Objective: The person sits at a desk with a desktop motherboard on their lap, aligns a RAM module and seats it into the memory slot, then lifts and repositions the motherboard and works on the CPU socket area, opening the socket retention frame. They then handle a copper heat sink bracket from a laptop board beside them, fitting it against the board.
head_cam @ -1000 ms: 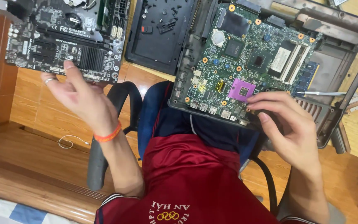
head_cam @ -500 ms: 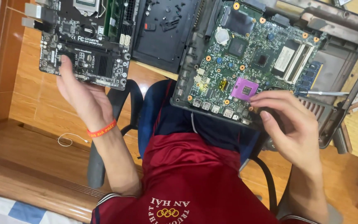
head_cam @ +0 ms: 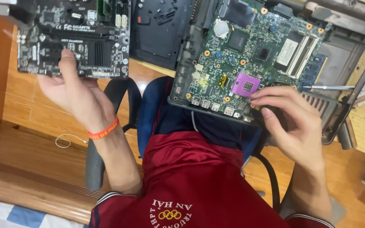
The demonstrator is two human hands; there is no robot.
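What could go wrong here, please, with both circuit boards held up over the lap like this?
The left hand grips the black circuit board only at its lower edge, so it could tip and drop to the wooden floor. The right hand rests bare fingers on the green circuit board beside the purple socket; contact may harm parts.

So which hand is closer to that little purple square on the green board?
The right hand. Its fingertips rest on the green board just beside the purple square. The left hand is far off to the other side, holding the black board.
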